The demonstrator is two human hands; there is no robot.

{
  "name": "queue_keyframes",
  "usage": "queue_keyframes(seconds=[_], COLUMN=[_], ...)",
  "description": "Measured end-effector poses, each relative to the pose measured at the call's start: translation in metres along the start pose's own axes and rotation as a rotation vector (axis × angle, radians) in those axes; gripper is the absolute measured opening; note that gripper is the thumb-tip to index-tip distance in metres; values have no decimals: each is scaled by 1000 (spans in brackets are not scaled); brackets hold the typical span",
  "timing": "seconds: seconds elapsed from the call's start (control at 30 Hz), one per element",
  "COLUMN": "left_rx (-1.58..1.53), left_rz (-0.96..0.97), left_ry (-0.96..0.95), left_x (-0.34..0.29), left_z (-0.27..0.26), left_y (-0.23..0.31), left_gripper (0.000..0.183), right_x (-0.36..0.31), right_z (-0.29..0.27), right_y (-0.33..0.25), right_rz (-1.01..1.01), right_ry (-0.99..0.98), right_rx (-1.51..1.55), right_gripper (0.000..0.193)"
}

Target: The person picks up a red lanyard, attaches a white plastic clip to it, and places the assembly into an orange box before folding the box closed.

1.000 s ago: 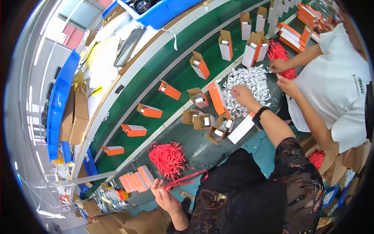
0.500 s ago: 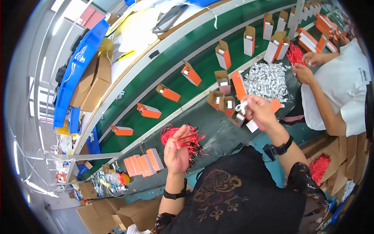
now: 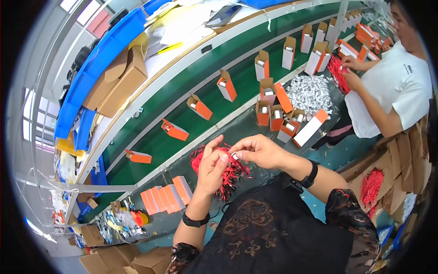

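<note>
There were 2 own hands, L hand & R hand, w/ 1 wht pc at the fingertips, plus 2 blk wristbands. Co-worker: 1. Red strap piles numbered 3 min.: 2 on the bench, 1 in a ctn at lower rt. Wht pc pile: 1. Org/wht boxes: approx. 5 in the closed row, 5 open ones nr the wht pc pile, 2 lying boxes beside those, 6 spaced singly along the near belt; far ones were too small to count.
</note>
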State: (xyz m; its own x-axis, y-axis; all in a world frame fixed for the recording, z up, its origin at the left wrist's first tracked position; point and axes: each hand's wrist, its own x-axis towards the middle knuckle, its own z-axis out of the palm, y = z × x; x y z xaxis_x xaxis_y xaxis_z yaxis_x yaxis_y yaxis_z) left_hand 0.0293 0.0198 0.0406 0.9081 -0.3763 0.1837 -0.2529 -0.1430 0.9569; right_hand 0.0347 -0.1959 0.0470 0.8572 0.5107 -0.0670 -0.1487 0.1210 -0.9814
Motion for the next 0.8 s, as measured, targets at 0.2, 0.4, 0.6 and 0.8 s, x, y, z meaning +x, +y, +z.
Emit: queue_keyframes(seconds=[0.2,0.4,0.6,0.8], left_rx=[-126,-62,-511,-753], left_rz=[-111,-114,-333,-444], left_ry=[141,197,197,204], left_x=[-19,-33,-46,-55], left_z=[0,13,28,70], left_y=[-5,-18,-37,-23], left_gripper=[29,25,23,42], right_x=[3,7,11,12], right_z=[16,17,4,-3], right_y=[16,15,21,8], right_rz=[30,119,138,123], right_ry=[-33,-122,-194,-196], right_rx=[108,-88,38,487], right_gripper=[12,13,8,11])
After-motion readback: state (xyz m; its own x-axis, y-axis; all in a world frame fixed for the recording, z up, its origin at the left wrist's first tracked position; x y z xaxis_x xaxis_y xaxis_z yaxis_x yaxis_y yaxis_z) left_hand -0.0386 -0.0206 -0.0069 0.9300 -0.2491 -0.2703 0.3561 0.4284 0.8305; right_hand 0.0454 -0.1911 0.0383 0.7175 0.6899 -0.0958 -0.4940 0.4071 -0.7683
